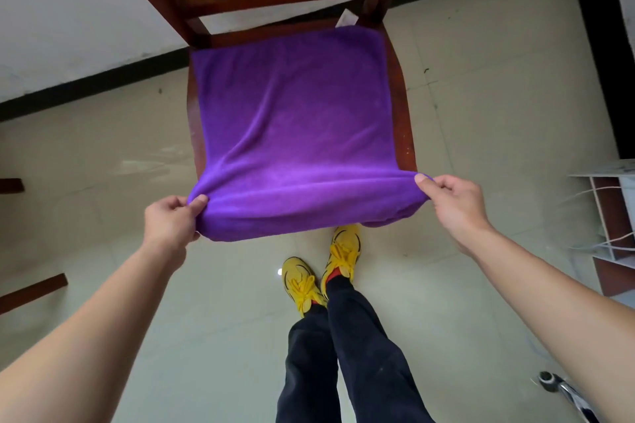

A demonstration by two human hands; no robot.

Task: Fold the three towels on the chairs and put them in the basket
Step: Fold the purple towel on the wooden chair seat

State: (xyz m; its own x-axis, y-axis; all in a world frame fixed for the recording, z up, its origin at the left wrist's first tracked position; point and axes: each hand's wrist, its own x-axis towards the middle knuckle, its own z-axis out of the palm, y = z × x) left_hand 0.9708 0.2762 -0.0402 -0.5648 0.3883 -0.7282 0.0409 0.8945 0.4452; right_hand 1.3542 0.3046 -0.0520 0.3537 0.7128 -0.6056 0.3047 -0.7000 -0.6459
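- Pinching purple towel (292,113) at near corners — left hand (168,220), right hand (453,199) both clamped on cloth.
- I judge it soft, light, floppy — corners grip best.

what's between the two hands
In the head view, the purple towel, its near edge pinched by the left hand and right hand, spans the gap.
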